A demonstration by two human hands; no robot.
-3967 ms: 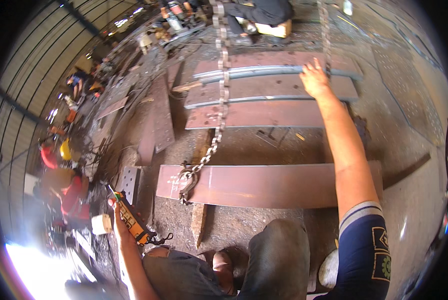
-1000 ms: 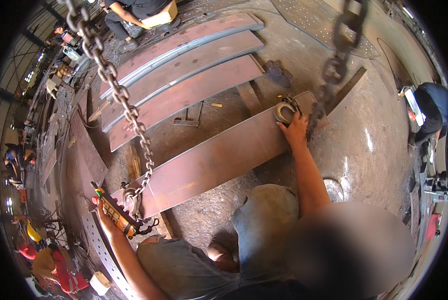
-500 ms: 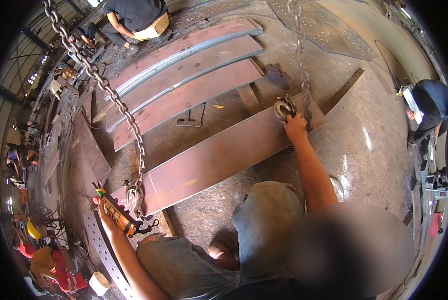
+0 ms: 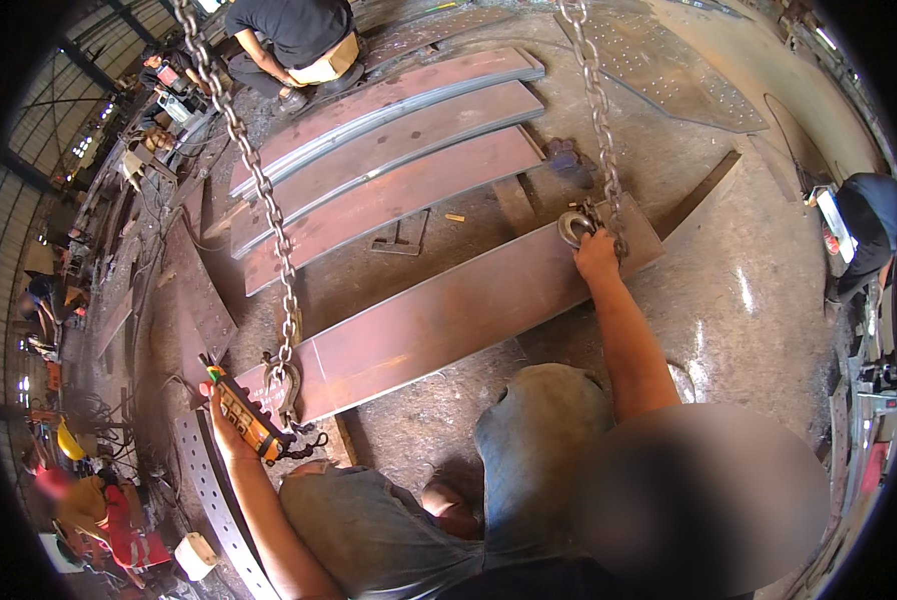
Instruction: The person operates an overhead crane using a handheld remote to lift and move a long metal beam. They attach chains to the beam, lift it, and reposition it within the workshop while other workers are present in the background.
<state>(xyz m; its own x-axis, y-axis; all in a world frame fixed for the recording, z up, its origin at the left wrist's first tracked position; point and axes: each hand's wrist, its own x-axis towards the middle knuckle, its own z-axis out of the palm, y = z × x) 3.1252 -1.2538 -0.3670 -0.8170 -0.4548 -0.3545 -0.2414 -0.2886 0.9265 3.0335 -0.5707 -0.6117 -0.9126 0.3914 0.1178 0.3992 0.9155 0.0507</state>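
Observation:
My left hand (image 4: 230,430) is closed round an orange-and-black remote control (image 4: 245,418) with rows of buttons. Close beside it, a lifting hook (image 4: 286,388) hangs from the left chain (image 4: 251,160) over the left end of a long steel plate (image 4: 438,312). At the plate's right end, my right hand (image 4: 596,255) grips a second lifting hook (image 4: 572,228), near the foot of the right chain (image 4: 600,125); its fingers are partly hidden. The plate lies slantwise in front of my knees, and chalk-like marks show on its left end.
Several long steel plates (image 4: 398,195) lie in layers beyond. A perforated strip (image 4: 213,490) is at the lower left, and a drilled plate (image 4: 683,85) at the far right. One person (image 4: 293,40) crouches at the back; another (image 4: 863,225) bends at the right. A blurred patch hides the lower right.
The whole view has shifted slightly, with the scene sitting a little further right and lower. Both hands keep their holds, and the plate lies as before.

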